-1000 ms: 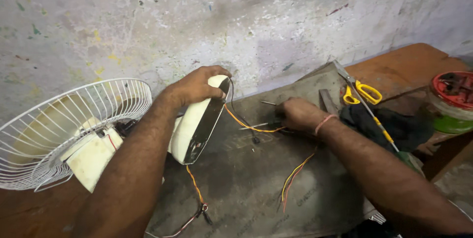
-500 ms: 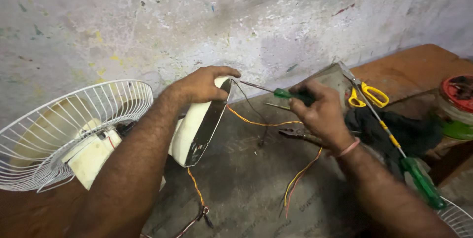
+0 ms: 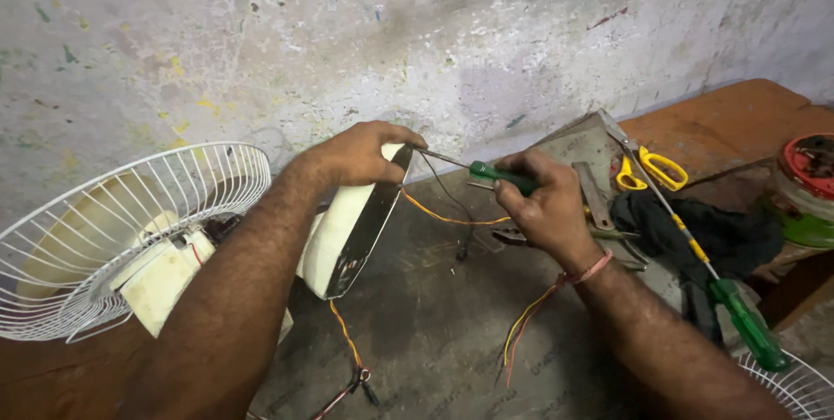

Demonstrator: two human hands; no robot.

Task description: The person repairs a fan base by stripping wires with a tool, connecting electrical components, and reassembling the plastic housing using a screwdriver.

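Fingers of the left hand (image 3: pixel 365 152) are gripping the cream fan base (image 3: pixel 347 229) on the grey bench (image 3: pixel 434 333); the right hand (image 3: pixel 543 203) is holding a green-handled screwdriver (image 3: pixel 495 175) against its top edge.

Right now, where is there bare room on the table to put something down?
The grey mat is barest in front, between the cream plastic fan base and the yellow-orange loose wires. The right side is crowded: yellow-handled scissors, black cloth, long green-handled screwdriver.

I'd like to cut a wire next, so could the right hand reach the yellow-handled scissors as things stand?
Probably yes: the scissors lie uncovered just beyond the right hand, though it holds a green screwdriver.
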